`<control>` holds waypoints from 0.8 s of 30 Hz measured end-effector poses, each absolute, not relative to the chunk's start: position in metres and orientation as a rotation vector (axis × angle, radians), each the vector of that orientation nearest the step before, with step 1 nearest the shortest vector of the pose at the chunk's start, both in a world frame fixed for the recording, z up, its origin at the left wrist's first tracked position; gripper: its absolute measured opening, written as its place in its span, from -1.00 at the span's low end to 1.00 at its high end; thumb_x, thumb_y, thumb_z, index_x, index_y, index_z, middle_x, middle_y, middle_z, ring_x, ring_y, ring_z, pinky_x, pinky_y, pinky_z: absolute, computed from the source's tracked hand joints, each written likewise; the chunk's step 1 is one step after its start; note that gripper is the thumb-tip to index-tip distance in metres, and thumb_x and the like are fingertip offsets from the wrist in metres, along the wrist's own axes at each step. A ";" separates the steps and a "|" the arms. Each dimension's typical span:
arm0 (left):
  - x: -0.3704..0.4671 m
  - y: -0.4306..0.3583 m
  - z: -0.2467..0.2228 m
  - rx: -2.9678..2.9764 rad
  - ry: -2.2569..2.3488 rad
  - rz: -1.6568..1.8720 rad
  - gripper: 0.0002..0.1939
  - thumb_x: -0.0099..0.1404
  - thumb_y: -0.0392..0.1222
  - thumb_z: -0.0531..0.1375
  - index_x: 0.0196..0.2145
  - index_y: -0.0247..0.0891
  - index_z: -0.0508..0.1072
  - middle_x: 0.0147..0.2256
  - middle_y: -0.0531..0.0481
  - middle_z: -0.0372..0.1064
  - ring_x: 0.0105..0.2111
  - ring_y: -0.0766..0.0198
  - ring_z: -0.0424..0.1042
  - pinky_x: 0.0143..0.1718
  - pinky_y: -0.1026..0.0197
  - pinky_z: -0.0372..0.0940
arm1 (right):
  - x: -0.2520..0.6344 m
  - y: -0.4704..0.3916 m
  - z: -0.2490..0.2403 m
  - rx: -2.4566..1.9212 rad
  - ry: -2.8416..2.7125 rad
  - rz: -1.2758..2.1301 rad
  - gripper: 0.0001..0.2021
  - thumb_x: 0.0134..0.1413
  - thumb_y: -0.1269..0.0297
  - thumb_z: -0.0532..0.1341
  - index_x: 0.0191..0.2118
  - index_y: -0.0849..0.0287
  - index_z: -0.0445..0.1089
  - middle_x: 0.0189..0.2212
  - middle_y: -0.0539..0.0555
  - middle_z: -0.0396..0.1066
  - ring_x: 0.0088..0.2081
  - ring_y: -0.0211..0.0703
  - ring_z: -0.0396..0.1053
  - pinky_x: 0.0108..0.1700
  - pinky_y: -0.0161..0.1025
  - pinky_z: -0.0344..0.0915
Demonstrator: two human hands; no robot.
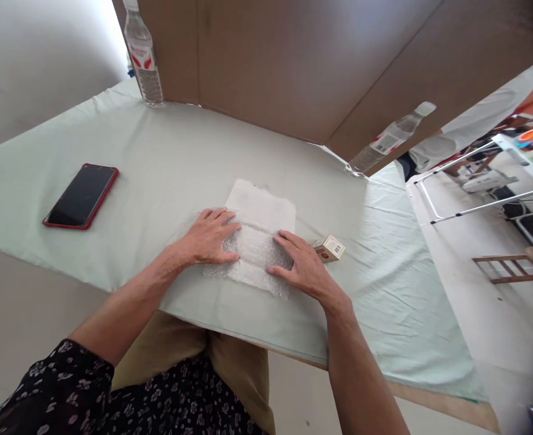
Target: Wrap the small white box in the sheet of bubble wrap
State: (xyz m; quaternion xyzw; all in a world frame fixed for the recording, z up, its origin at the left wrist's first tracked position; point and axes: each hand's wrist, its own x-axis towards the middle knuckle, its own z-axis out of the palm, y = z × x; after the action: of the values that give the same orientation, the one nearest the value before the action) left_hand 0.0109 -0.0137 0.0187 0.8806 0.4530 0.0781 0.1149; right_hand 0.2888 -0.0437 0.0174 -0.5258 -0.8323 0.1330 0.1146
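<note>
Bubble wrap (pixel 252 244) lies creased on counter (pixel 180 151), near front edge; looks light, soft, springy, perhaps slippery; best held by side edges; left hand (pixel 209 238) and right hand (pixel 301 263) open, fingers spread over its sides; counted: one counter, one cardboard screen (pixel 266 66), one bubble wrap, two bottles (pixel 145 75), one phone (pixel 81 196), one small box (pixel 332 248)

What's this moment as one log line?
Left hand: open, on translucent white bubble-wrap sheet; Right hand: open, on same sheet; Beside right hand: small beige cardboard box; Far left: red-cased black phone
</note>
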 end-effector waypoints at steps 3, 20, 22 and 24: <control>0.008 -0.014 0.022 2.560 1.358 0.256 -0.34 0.17 0.12 0.26 0.16 -0.23 0.35 0.29 -0.27 0.12 0.33 -0.21 0.04 0.28 -0.19 -0.02 | 0.296 -0.043 0.011 -1.523 -2.436 0.423 -0.32 0.05 -0.04 0.32 0.25 0.11 0.28 0.32 0.23 0.19 0.32 0.20 0.17 0.30 0.20 0.14; 0.016 -0.017 0.021 2.552 1.127 0.242 -0.21 0.17 0.15 0.28 0.25 -0.27 0.22 0.30 -0.22 0.17 0.33 -0.07 0.07 0.33 -0.08 0.00 | 0.309 -0.043 0.003 -1.529 -2.340 0.464 -0.30 0.06 -0.10 0.29 0.27 0.09 0.25 0.32 0.22 0.19 0.33 0.16 0.15 0.34 0.17 0.10; 0.015 -0.017 0.022 2.539 1.140 0.266 -0.27 0.19 0.13 0.27 0.23 -0.25 0.25 0.28 -0.22 0.19 0.32 -0.05 0.11 0.32 -0.06 0.01 | 0.313 -0.043 0.004 -1.524 -2.335 0.495 -0.33 0.07 -0.07 0.28 0.25 0.12 0.27 0.31 0.24 0.20 0.33 0.15 0.15 0.35 0.16 0.09; 0.015 -0.017 0.022 2.522 1.165 0.273 -0.29 0.19 0.10 0.28 0.22 -0.25 0.26 0.29 -0.24 0.16 0.31 -0.07 0.11 0.31 -0.06 0.02 | 0.314 -0.044 0.008 -1.526 -2.328 0.532 -0.37 0.09 -0.05 0.27 0.23 0.12 0.30 0.30 0.23 0.22 0.32 0.14 0.16 0.35 0.15 0.10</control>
State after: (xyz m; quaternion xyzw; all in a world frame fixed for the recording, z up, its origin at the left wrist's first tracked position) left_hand 0.0154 -0.0171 0.0224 0.8897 0.4110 0.0963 0.1740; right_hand 0.3140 -0.0444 0.0076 -0.5321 -0.8117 0.1856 0.1534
